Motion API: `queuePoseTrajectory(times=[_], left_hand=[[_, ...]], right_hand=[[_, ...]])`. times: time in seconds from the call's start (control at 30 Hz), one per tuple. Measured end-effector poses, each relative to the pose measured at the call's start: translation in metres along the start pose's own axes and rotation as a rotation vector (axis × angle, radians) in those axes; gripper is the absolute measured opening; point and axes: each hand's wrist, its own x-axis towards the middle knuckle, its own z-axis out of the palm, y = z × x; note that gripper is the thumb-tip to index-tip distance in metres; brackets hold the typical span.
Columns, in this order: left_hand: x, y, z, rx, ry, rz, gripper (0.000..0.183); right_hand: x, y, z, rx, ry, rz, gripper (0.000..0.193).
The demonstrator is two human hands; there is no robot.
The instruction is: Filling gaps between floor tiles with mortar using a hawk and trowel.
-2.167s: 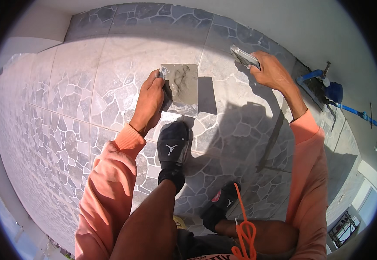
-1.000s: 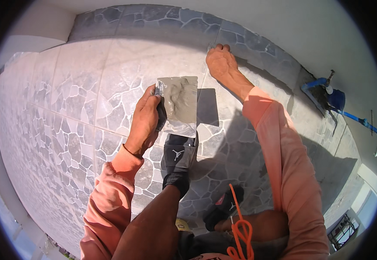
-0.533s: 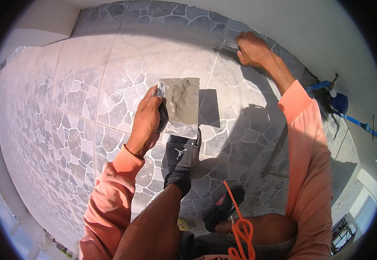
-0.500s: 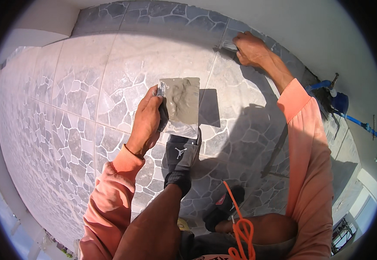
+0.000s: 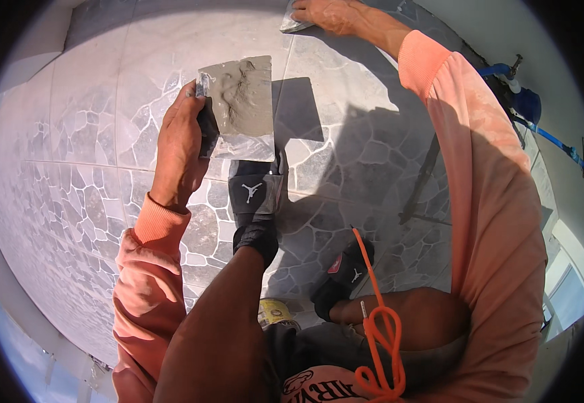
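Grey floor tiles (image 5: 84,148) with a pattern of broken stones and white lines cover most of the ground, partly in strong sun and partly in shadow. At the upper right stands a smooth pale wall (image 5: 507,33), and near its foot runs a bright blue plastic pipe (image 5: 552,140).

The left hand (image 5: 180,138) is grasping a flat, rectangular, pale plate (image 5: 246,149) by the dark part along its left edge. This plate is held above the floor, in front of the person, and its upper end leans a little to the left. Thick, wet grey paste (image 5: 246,101) lies over most of its face, with ridges near the top; only the lower end shows a smeared, paler surface.

The right hand (image 5: 332,16) is stretched far forward, at the upper edge of the view, with the fingers bent around a thin, flat, whitish blade (image 5: 296,25). This blade is near a straight joint of the tiles; I cannot tell whether it presses on the floor.

Just below the plate is a black slipper (image 5: 256,191) on one foot, and a second black slipper (image 5: 354,270) is farther right. An orange cord (image 5: 382,324) hangs in a loop before the person, and a yellow round container (image 5: 276,311) is partly visible behind the leg.
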Motion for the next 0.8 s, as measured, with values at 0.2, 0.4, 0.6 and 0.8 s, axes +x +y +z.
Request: queuePoseTrajectory(times=[0.2, 0.4, 0.6, 0.8], left_hand=[[-0.003, 0.004, 0.015, 0.015, 0.007, 0.030, 0.042], [-0.002, 0.005, 0.026, -0.001, -0.027, 0.038, 0.043], [0.010, 0.000, 0.044, 0.080, -0.136, 0.053, 0.048], [0.005, -0.004, 0.043, 0.018, -0.127, 0.026, 0.046]], right_hand=[[-0.041, 0.000, -0.007, 0.043, 0.023, -0.014, 0.015], [-0.111, -0.005, -0.017, -0.152, -0.241, 0.197, 0.039], [-0.184, -0.004, -0.021, -0.224, -0.330, 0.317, 0.056], [-0.229, -0.010, -0.030, -0.252, -0.326, 0.341, 0.053]])
